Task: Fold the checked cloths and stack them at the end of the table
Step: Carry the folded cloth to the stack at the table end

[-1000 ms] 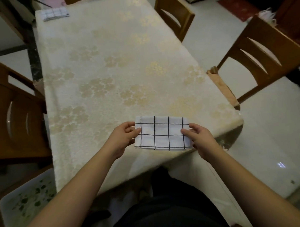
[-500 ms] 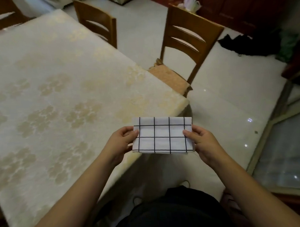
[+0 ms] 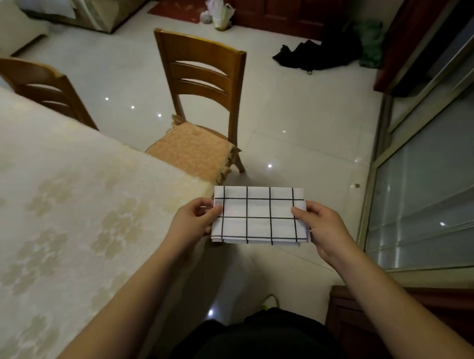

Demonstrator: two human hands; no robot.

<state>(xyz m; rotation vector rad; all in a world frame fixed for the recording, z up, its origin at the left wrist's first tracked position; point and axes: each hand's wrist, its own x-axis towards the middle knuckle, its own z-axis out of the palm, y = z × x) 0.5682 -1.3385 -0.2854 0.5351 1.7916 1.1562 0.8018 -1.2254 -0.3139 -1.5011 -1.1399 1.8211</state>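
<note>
The left hand (image 3: 195,221) pinches the left edge of the cloth (image 3: 258,214), thumb on top and fingers curled under. The right hand (image 3: 322,226) pinches the right edge the same way, its thumb lying on the upper face. Between them the cloth is a folded white rectangle with a black grid, several layers showing along its near edge. It is held flat in the air, just off the near right corner of the surface (image 3: 70,212), above the floor (image 3: 295,118) and not resting on anything. The surface wears a cream covering with a pale gold flower pattern and fills the left side of the view. Beyond its right edge stands a chair (image 3: 201,100) of brown wood with an orange cushion, its seat partly tucked under. A second chair (image 3: 42,86) stands farther along the same edge. On the floor beyond lie a dark heap (image 3: 306,56) and a pale bag (image 3: 219,13).
</note>
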